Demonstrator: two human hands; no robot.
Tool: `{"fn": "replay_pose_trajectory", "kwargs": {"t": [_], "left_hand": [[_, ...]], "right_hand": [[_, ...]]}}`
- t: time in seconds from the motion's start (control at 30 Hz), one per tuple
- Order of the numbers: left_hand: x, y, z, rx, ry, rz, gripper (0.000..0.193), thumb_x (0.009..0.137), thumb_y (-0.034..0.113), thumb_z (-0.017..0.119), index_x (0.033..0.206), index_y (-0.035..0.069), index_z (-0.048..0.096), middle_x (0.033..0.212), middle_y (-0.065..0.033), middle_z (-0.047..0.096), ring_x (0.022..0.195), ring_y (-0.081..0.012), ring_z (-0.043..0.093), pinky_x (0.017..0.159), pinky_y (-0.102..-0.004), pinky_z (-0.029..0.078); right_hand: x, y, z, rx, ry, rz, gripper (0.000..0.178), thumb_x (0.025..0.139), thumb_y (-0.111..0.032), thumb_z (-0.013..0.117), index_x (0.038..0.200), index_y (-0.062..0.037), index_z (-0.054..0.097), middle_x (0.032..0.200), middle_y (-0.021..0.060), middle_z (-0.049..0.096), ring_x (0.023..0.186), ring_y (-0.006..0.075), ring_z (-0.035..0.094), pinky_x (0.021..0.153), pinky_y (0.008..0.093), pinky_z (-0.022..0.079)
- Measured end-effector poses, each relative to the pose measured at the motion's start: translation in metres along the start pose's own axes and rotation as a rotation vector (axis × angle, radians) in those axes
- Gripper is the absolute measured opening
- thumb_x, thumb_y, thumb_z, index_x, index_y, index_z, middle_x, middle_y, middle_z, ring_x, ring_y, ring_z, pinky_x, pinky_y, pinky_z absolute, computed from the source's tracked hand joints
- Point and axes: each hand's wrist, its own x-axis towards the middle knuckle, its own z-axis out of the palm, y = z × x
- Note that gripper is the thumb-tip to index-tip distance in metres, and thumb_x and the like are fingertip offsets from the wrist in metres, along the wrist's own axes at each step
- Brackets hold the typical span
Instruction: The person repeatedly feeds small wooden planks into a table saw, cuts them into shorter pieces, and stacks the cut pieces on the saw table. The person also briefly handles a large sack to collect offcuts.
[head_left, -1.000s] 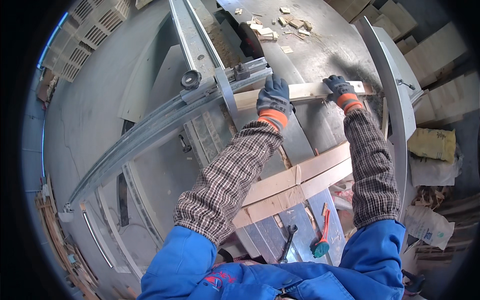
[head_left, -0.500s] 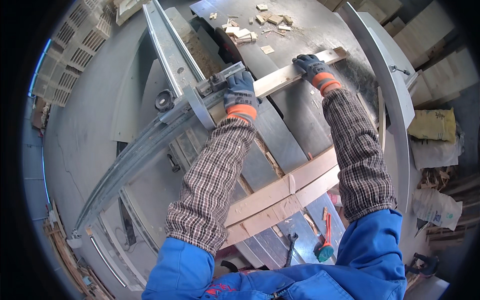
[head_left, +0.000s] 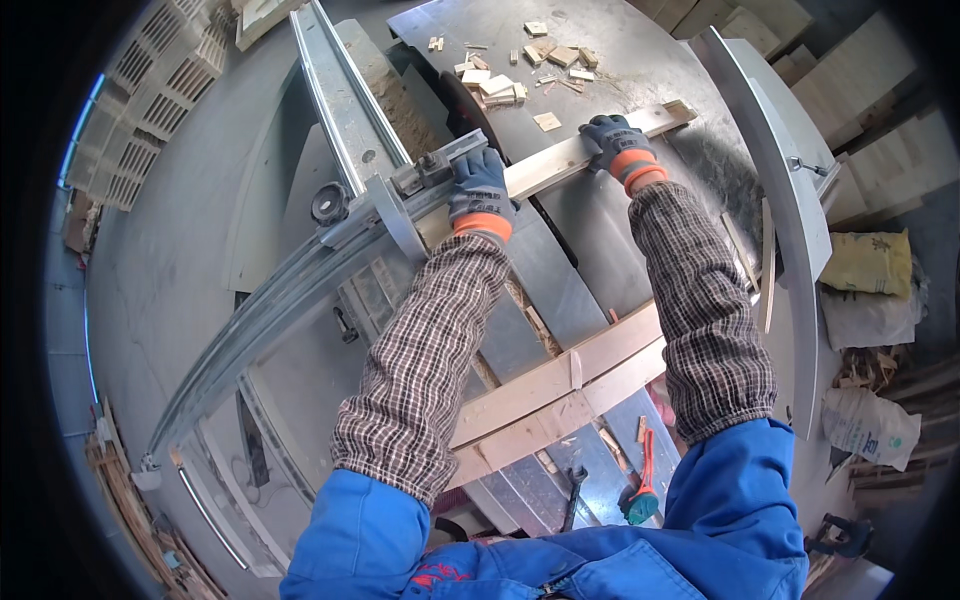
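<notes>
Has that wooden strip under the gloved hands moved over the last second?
Yes. The wooden strip, pressed down by the left hand and right hand, has slid forward across the saw table, closer to the pile of small offcut blocks.

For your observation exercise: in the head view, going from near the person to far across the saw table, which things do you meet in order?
Hammer with orange handle → two long boards lying crosswise → wooden strip gripped by the left hand and right hand → small wood offcuts.
</notes>
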Motion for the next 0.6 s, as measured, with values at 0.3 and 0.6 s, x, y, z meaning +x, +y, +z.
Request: {"fn": "replay_pose_trajectory", "kwargs": {"t": [0.3, 0.6], "left_hand": [[0.003, 0.003, -0.008, 0.026, -0.071, -0.006, 0.084, 0.068, 0.038, 0.081, 0.134, 0.004, 0.042, 0.132, -0.0134, 0.042, 0.123, -0.0306, 0.039, 0.109, -0.0388, 0.031], [0.004, 0.001, -0.003, 0.005, -0.054, 0.003, 0.084, 0.069, 0.039, 0.080, 0.134, 0.004, 0.041, 0.138, -0.0152, 0.039, 0.127, -0.0324, 0.036, 0.112, -0.0395, 0.029]], "right_hand": [[0.000, -0.001, -0.003, -0.036, 0.000, 0.015, 0.066, 0.071, -0.023, 0.082, 0.131, -0.0281, 0.055, 0.135, 0.0006, 0.051, 0.129, 0.0288, 0.046, 0.102, 0.0451, 0.048], [0.004, -0.002, 0.000, -0.073, -0.022, 0.034, 0.070, 0.069, -0.024, 0.083, 0.133, -0.0267, 0.054, 0.136, 0.0009, 0.051, 0.127, 0.0289, 0.048, 0.101, 0.0449, 0.048]]}}
